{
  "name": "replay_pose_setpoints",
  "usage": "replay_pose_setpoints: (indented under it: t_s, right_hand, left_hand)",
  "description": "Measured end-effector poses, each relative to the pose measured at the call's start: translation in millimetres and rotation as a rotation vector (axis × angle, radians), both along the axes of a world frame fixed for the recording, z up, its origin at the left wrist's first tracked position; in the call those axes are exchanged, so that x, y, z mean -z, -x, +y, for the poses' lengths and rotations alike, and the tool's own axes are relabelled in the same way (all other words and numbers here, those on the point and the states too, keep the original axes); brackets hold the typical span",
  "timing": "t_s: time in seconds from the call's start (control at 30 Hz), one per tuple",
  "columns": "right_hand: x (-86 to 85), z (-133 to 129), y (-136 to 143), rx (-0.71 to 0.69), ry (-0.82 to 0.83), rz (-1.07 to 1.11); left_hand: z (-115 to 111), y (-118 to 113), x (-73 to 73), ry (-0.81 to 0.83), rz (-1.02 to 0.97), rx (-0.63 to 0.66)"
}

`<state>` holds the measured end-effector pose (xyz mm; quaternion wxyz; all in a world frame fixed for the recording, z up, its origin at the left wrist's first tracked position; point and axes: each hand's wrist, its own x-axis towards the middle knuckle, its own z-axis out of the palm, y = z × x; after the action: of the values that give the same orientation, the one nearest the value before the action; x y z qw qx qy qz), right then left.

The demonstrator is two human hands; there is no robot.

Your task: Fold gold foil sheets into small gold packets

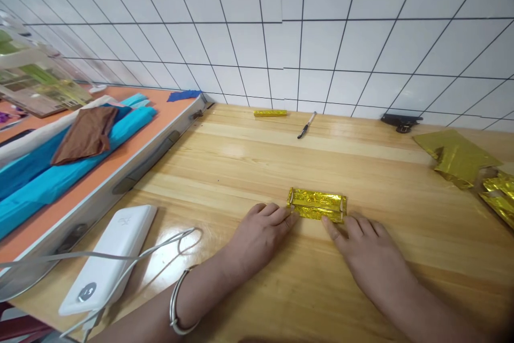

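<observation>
A shiny gold foil piece (317,199), folded into a flat rectangle with raised edges, lies on the wooden table in front of me. My left hand (263,230), with a silver bangle at its wrist, has its fingers bent together at the piece's lower left corner. At the lower right corner is my right hand (363,244), its thumb on the near edge and its other fingers curled by the right end. Both hands hold the foil piece between them against the table.
Along the tiled wall lie a narrow gold bar (270,113), a pen (307,125) and a black clip (402,122). Gold sheets (458,155) are at the right. A white power bank (110,257) with cable and an orange surface (120,169) with coloured cloths occupy the left.
</observation>
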<state>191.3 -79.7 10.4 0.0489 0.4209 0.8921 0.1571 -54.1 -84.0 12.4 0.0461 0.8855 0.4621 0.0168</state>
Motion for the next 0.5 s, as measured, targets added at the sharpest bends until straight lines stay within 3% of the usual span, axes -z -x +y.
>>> replay_pose_setpoints:
  t_s: [0.23, 0.5]
  right_hand:
    - [9.5, 2, -31, -0.031, 0.028, 0.112]
    - [9.9, 15, -35, -0.089, 0.100, 0.246]
  left_hand:
    - [9, 15, 13.7, -0.062, -0.151, -0.020]
    - [23, 15, 2.8, -0.084, -0.064, 0.116]
